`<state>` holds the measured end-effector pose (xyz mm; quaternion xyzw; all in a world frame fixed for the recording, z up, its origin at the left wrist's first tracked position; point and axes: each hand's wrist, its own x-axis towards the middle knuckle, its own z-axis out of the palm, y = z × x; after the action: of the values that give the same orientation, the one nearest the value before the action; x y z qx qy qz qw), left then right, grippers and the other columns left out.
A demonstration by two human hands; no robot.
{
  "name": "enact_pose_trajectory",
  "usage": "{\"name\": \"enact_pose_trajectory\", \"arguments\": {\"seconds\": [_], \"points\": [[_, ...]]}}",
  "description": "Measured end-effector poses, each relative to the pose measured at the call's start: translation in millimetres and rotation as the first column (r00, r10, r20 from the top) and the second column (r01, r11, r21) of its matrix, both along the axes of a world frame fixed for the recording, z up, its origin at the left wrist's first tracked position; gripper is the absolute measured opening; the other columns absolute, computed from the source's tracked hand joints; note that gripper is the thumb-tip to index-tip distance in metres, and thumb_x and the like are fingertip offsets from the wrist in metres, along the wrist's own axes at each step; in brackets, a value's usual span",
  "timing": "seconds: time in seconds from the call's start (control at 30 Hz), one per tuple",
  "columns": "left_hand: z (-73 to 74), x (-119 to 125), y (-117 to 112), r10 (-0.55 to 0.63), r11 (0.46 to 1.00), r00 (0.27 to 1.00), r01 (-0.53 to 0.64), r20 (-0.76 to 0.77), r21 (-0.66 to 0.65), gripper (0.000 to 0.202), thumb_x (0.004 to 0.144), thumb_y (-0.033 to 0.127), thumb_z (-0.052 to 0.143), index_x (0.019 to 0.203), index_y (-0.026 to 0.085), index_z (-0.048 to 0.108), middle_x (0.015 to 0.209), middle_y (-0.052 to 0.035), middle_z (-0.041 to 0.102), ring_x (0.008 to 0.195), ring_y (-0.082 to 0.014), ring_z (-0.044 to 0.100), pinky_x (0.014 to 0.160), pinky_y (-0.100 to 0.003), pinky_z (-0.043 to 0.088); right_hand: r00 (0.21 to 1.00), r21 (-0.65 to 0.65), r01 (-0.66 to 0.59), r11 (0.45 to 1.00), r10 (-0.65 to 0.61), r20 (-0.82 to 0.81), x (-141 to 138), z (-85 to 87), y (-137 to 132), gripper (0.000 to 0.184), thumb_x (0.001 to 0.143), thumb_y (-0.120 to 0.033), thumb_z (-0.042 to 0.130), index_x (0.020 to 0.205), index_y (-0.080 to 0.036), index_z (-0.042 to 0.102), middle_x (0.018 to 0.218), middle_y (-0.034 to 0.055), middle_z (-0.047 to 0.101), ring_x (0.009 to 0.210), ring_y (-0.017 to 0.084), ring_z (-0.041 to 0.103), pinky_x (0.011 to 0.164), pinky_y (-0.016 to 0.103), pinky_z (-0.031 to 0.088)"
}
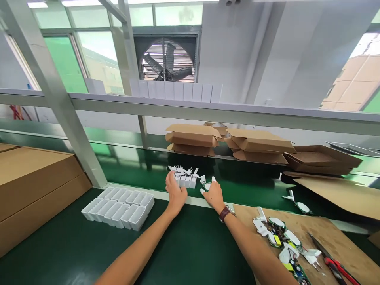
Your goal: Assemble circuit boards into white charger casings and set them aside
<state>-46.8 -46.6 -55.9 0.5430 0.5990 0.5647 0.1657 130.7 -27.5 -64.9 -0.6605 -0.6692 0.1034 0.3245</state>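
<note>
Left hand (175,192) loosely open, fingertips touching the cluster of white plug adapters (185,179) on the green belt (252,184). Right hand (213,194) spread flat beside a loose plug piece (205,183). Open-topped white casings (118,206) stand grouped on the counter (190,245).

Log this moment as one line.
left hand: at white charger cluster | right hand: open, beside loose charger piece | surface: green belt

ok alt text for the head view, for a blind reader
The left hand touches a cluster of white plug adapters on a green belt; the right hand, fingers spread, rests just beside them. Rows of white shells sit to the left, circuit boards on a wooden board to the right.
</note>
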Motion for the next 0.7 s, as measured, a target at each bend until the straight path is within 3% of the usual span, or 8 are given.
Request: {"name": "enact_pose_trajectory", "arguments": {"seconds": [0.07, 0.17, 0.3, 0.37, 0.5, 0.6, 0.7], "points": [[7.7, 9, -20, -0.063, 0.996, 0.996, 0.067, -0.061, 0.065, 0.076, 0.077, 0.005, 0.054, 0.149, 0.020, 0.034, 0.157, -0.0182, 0.039, 0.152, -0.0343, 0.034, 0.123, -0.060, 0.028, 1.000, -0.057, 0.021, 0.998, -0.022, -0.021, 6, 4.5, -1, 0.036, 0.075, -0.016, 0.063, 0.111, -0.012, 0.062, 0.104, 0.0190, 0.070, 0.112, 0.037, 0.065, 0.093, 0.045, 0.053], [19.4, 6, -55, -0.215, 0.941, 0.938, 0.274, -0.271, 0.201, 0.066, 0.089, 0.013, 0.052, 0.151, 0.023, 0.032, 0.153, -0.0171, 0.046, 0.146, -0.0322, 0.042, 0.118, -0.058, 0.037, 0.996, -0.104, 0.001, 0.995, -0.009, -0.085, 13, 14.9, -6, 0.041, 0.074, -0.014, 0.061, 0.115, -0.014, 0.060, 0.108, 0.0162, 0.070, 0.114, 0.034, 0.065, 0.096, 0.044, 0.052], [27.1, -38, -94, -0.266, 0.880, 0.796, 0.430, -0.544, 0.200, 0.050, 0.094, 0.021, 0.054, 0.143, 0.024, 0.044, 0.141, -0.0138, 0.058, 0.137, -0.0291, 0.052, 0.113, -0.050, 0.045, 0.971, -0.132, -0.152, 0.979, 0.123, -0.204, 25, 27.2, -38, 0.057, 0.074, -0.015, 0.063, 0.131, -0.015, 0.053, 0.123, 0.0133, 0.070, 0.110, 0.027, 0.069, 0.098, 0.040, 0.055], [25.0, -71, -106, -0.206, 0.901, 0.737, 0.400, -0.644, 0.169, 0.043, 0.094, 0.022, 0.055, 0.137, 0.024, 0.051, 0.137, -0.0117, 0.062, 0.138, -0.0302, 0.051, 0.113, -0.052, 0.043, 0.942, -0.143, -0.245, 0.959, 0.201, -0.270, 32, 30.0, -63, 0.060, 0.073, -0.016, 0.066, 0.132, -0.018, 0.053, 0.119, 0.0088, 0.072, 0.102, 0.023, 0.072, 0.095, 0.037, 0.057], [12.8, -133, -120, 0.027, 0.968, 0.686, 0.164, -0.727, 0.190, 0.029, 0.094, 0.027, 0.056, 0.123, 0.025, 0.062, 0.134, -0.0127, 0.064, 0.135, -0.0345, 0.052, 0.111, -0.055, 0.043, 0.847, -0.089, -0.424, 0.901, 0.360, -0.391, 46, 34.2, -113, 0.051, 0.075, -0.021, 0.067, 0.124, -0.021, 0.058, 0.113, 0.0068, 0.073, 0.093, 0.020, 0.073, 0.086, 0.036, 0.061], [3.4, -165, -127, 0.117, 0.985, 0.640, 0.021, -0.759, 0.170, 0.021, 0.089, 0.035, 0.062, 0.107, 0.025, 0.068, 0.132, -0.0145, 0.065, 0.137, -0.0394, 0.049, 0.111, -0.059, 0.042, 0.857, -0.007, -0.416, 0.909, 0.389, -0.339, 50, 40.1, -134, 0.036, 0.073, -0.021, 0.067, 0.109, -0.021, 0.063, 0.103, 0.0064, 0.073, 0.085, 0.020, 0.069, 0.079, 0.037, 0.060], [-1.5, -181, -129, 0.128, 0.990, 0.608, -0.026, -0.784, 0.142, 0.013, 0.086, 0.036, 0.065, 0.089, 0.024, 0.069, 0.129, -0.0155, 0.066, 0.136, -0.0419, 0.049, 0.109, -0.062, 0.043, 0.889, -0.026, -0.402, 0.915, 0.383, -0.251, 49, 46.3, -145, 0.018, 0.074, -0.017, 0.061, 0.091, -0.022, 0.063, 0.090, 0.0041, 0.072, 0.082, 0.020, 0.067, 0.075, 0.036, 0.058]]}}
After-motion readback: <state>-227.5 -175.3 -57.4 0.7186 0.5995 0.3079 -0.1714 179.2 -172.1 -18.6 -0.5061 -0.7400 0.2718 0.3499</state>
